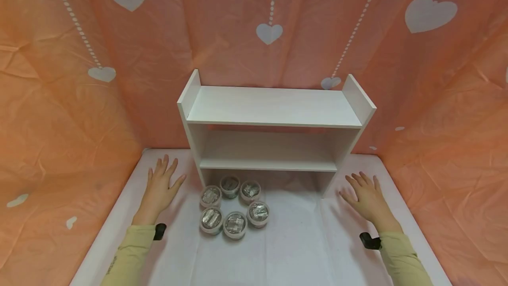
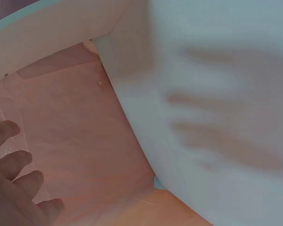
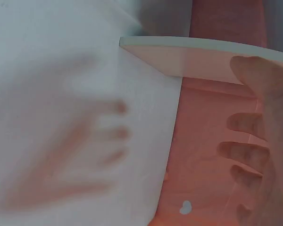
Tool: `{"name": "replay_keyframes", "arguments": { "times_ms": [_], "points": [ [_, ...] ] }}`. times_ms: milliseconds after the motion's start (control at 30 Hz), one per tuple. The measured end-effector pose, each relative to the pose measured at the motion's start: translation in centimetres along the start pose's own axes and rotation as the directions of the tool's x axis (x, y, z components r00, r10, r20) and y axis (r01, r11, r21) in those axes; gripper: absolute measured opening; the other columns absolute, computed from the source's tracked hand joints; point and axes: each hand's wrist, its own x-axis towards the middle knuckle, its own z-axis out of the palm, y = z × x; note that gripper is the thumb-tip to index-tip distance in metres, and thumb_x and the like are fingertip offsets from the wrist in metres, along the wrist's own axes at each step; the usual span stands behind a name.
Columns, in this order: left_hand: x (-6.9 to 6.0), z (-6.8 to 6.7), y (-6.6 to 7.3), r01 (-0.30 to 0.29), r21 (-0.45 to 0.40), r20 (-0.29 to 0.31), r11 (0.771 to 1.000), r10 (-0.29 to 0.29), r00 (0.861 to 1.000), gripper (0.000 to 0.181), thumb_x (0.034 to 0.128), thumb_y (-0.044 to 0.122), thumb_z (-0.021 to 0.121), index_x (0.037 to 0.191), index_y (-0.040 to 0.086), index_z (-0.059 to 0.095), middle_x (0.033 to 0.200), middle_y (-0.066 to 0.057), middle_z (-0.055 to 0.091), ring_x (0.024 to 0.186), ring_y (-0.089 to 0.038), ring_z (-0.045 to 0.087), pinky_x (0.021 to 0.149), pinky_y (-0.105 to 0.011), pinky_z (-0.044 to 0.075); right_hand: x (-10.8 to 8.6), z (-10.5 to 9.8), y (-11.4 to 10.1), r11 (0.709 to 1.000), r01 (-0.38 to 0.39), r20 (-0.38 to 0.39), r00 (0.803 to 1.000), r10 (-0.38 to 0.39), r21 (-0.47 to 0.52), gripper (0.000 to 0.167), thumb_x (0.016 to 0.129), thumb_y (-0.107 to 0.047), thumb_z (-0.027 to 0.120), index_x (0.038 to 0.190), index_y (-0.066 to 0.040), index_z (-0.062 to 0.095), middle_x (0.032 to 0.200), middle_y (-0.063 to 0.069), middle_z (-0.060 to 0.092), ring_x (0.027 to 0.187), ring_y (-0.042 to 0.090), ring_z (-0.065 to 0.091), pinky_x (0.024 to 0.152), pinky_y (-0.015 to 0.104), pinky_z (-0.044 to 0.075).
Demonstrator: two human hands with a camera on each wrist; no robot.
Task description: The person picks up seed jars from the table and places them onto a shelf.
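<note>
My left hand (image 1: 159,190) is held with spread fingers to the left of a white two-tier shelf (image 1: 274,106), and nothing is in it. On the shelf's other side, my right hand (image 1: 368,201) is likewise empty, its fingers extended. Both cast blurred shadows on the white tabletop, apart from the hands. Between them, several small round tubs (image 1: 234,223) with greyish, shiny tops stand in a loose ring by the shelf's front left foot. In the left wrist view the fingertips (image 2: 20,160) show at the lower left; the right wrist view shows the right fingers (image 3: 247,153).
The shelf's upper board (image 1: 278,120) and lower board (image 1: 267,151) hold nothing visible. A white cloth-covered table (image 1: 295,246) lies under everything. Orange-pink sheeting (image 1: 234,34) with white hearts encloses the back and both sides. Dark wrist devices (image 1: 370,241) sit at the sleeve cuffs.
</note>
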Motion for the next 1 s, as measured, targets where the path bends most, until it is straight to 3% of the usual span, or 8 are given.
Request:
{"name": "replay_keyframes", "arguments": {
  "times_ms": [200, 333, 600, 667, 767, 867, 1000],
  "points": [
    [0.1, -0.1, 0.0, 0.085, -0.106, 0.088, 0.991, -0.076, 0.993, 0.07, 0.099, 0.039, 0.052, 0.149, -0.003, 0.026, 0.151, -0.031, 0.019, 0.138, -0.049, 0.011, 0.109, -0.068, 0.006, -0.4, 1.1, -0.3, 0.994, 0.035, -0.043, 0.999, -0.031, 0.102, 0.046, 0.088, -0.024, 0.069, 0.121, 0.006, 0.059, 0.12, 0.026, 0.058, 0.118, 0.047, 0.045, 0.101, 0.07, 0.025],
    [0.0, -0.1, 0.2, 0.121, -0.16, 0.105, 0.98, -0.105, 0.989, 0.075, 0.099, 0.041, 0.051, 0.152, 0.0, 0.017, 0.152, -0.027, 0.018, 0.137, -0.048, 0.014, 0.109, -0.067, 0.014, -0.7, 1.6, -0.7, 0.979, 0.023, -0.045, 0.999, -0.014, 0.202, 0.043, 0.089, -0.02, 0.069, 0.122, 0.006, 0.059, 0.119, 0.024, 0.059, 0.115, 0.043, 0.05, 0.099, 0.065, 0.032],
    [-0.1, 0.3, 0.2, 0.154, -0.233, 0.093, 0.96, -0.135, 0.986, 0.074, 0.099, 0.04, 0.051, 0.151, -0.001, 0.018, 0.148, -0.032, 0.025, 0.134, -0.049, 0.023, 0.108, -0.063, 0.023, -0.8, 1.9, -2.0, 0.879, -0.049, -0.026, 0.997, 0.069, 0.474, 0.04, 0.093, -0.017, 0.065, 0.127, 0.003, 0.057, 0.122, 0.021, 0.059, 0.114, 0.04, 0.053, 0.095, 0.058, 0.043],
    [-0.1, 0.3, 0.2, 0.159, -0.252, 0.09, 0.955, -0.14, 0.986, 0.072, 0.0992, 0.039, 0.052, 0.15, -0.002, 0.021, 0.147, -0.032, 0.026, 0.134, -0.049, 0.024, 0.109, -0.063, 0.023, -0.8, 1.9, -2.5, 0.841, -0.047, -0.031, 0.997, 0.076, 0.539, 0.037, 0.094, -0.016, 0.063, 0.126, 0.002, 0.058, 0.121, 0.02, 0.061, 0.111, 0.036, 0.056, 0.095, 0.05, 0.047],
    [-0.1, 0.2, 0.4, 0.166, -0.294, 0.08, 0.941, -0.149, 0.986, 0.068, 0.0999, 0.035, 0.052, 0.149, -0.003, 0.024, 0.147, -0.031, 0.028, 0.133, -0.048, 0.026, 0.107, -0.063, 0.026, -0.7, 1.8, -3.0, 0.768, -0.045, -0.02, 0.997, 0.074, 0.639, 0.033, 0.097, -0.015, 0.059, 0.126, 0.001, 0.058, 0.12, 0.019, 0.062, 0.11, 0.024, 0.059, 0.092, 0.027, 0.051],
    [-0.1, -0.1, 0.6, 0.174, -0.349, 0.07, 0.921, -0.159, 0.985, 0.064, 0.1007, 0.031, 0.051, 0.148, -0.004, 0.027, 0.147, -0.029, 0.031, 0.131, -0.048, 0.031, 0.103, -0.063, 0.032, -0.7, 1.7, -3.3, 0.666, -0.031, -0.006, 0.999, 0.052, 0.745, 0.031, 0.1, -0.011, 0.052, 0.127, 0.003, 0.056, 0.121, 0.021, 0.06, 0.11, 0.011, 0.058, 0.089, 0.012, 0.046],
    [0.0, -0.6, 0.9, 0.184, -0.426, 0.067, 0.886, -0.171, 0.983, 0.06, 0.1014, 0.028, 0.05, 0.147, -0.004, 0.029, 0.146, -0.027, 0.034, 0.129, -0.047, 0.035, 0.102, -0.061, 0.036, -0.6, 1.6, -3.7, 0.537, -0.021, 0.016, 1.0, 0.014, 0.843, 0.033, 0.104, -0.01, 0.04, 0.13, 0.009, 0.051, 0.124, 0.017, 0.058, 0.113, 0.009, 0.056, 0.094, 0.018, 0.047]
  ]
}}
